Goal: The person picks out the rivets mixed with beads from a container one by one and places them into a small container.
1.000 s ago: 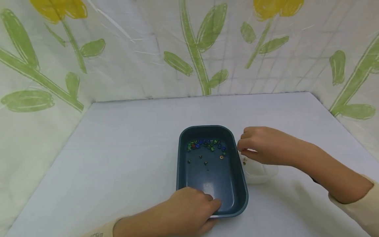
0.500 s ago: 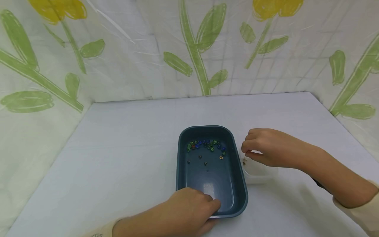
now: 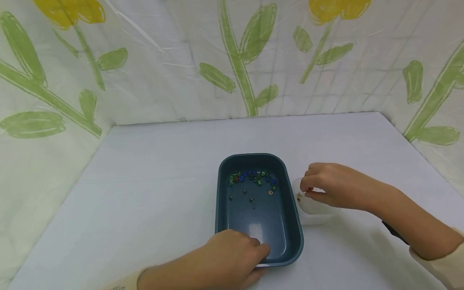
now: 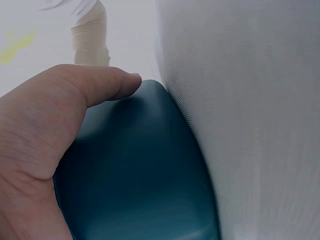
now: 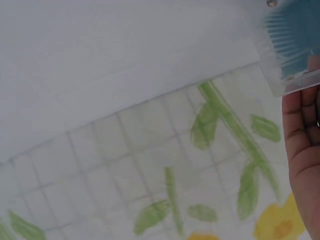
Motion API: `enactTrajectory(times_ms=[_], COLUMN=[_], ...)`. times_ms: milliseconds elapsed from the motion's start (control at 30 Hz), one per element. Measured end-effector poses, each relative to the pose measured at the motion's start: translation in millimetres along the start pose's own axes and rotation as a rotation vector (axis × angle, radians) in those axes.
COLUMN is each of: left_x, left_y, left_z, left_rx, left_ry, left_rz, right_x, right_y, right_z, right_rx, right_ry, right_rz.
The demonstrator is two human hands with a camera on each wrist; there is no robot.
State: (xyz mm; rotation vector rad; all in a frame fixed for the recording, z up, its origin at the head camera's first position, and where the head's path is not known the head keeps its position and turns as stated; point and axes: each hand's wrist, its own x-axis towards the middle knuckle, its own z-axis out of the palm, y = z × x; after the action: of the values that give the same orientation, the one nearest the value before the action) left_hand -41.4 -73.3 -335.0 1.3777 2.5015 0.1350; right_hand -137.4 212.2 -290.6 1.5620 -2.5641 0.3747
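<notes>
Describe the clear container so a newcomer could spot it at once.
On the white tabletop, find the dark blue tray whose near end the left hand grips. Just right of it, partly hidden by the right hand, sits the clear container: smaller and see-through, while the tray is opaque.

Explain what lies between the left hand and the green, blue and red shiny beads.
In the head view, metallic screw-like pieces near the beads, then mostly bare floor of the blue rectangular plastic tray, towards the left hand.

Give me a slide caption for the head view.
Left hand grips the tray of small pieces; right hand is at the tub.
</notes>
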Motion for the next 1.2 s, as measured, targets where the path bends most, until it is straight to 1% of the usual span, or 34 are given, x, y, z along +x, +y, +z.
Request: enactTrajectory(times_ms=[233,533,633,867,967,1200], left_x=[-0.9,-1.2,-0.7,-0.5,-0.2,-0.1], left_y=[0.9,1.0,0.9,0.6,0.3,-0.2], left_z=[-1.2,-1.2,-0.8,-0.5,-0.5,-0.6], left_rx=[-0.003,-0.011,-0.01,-0.008,-0.011,-0.012], left_ry=[0.005,0.008,0.005,0.0,-0.004,-0.001], left_rz=[-0.007,-0.01,-0.014,-0.016,-0.013,-0.008], right_x=[-4.0,-7.3,-7.2,-6.2,-6.0,-3.4], right_y=[2.9,3.5,2.7,0.0,-0.2,0.9], right_z=[3.1,4.8,4.5,2.1,1.7,-1.1], right_rx=[-0.006,-0.004,-0.004,-0.007,-0.01,-0.033], right_ry=[0.025,0.031,0.018,-0.029,-0.024,-0.003], right_rz=[-0.017,-0.005,0.009,0.073,0.069,0.031])
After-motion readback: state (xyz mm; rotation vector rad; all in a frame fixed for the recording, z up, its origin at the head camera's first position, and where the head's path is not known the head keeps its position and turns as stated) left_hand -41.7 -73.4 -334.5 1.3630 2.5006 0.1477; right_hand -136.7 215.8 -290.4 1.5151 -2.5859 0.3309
